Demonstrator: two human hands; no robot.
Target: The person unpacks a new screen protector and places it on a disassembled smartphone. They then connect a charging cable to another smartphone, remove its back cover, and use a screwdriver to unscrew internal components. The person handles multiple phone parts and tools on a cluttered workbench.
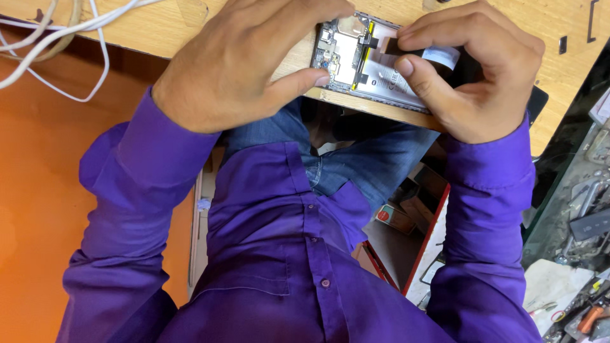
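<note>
White cables (70,38) are lying looped at the far left, trailing off the wooden counter (159,32) over the orange floor (38,190).

The person's left hand (235,63) is resting palm-down on the counter, curled loosely over the near end of an opened phone (365,60). Its thumb is pressing against the phone's lower edge beside the circuit board; the other fingertips are reaching over the top edge, partly out of view. So this hand is bracing and gripping the phone by its end rather than lying slack.

The opened phone is lying flat at the counter's front edge, between the two hands, back cover off. The circuit board is showing at its left part, a silvery battery (394,76) to the right of it, with a yellow strip between them.

The right hand (473,79) is bending over the phone's other end, fingers curled tight. Thumb and forefinger are pinching a small white tab (445,56) that is sitting on the battery area; the remaining fingers are covering the phone's far end.

Below, the purple shirt (279,267) and blue jeans (356,159) are filling the middle. At the far right, a dark glass surface (572,209) is carrying scattered tools and parts, too small to tell apart.
</note>
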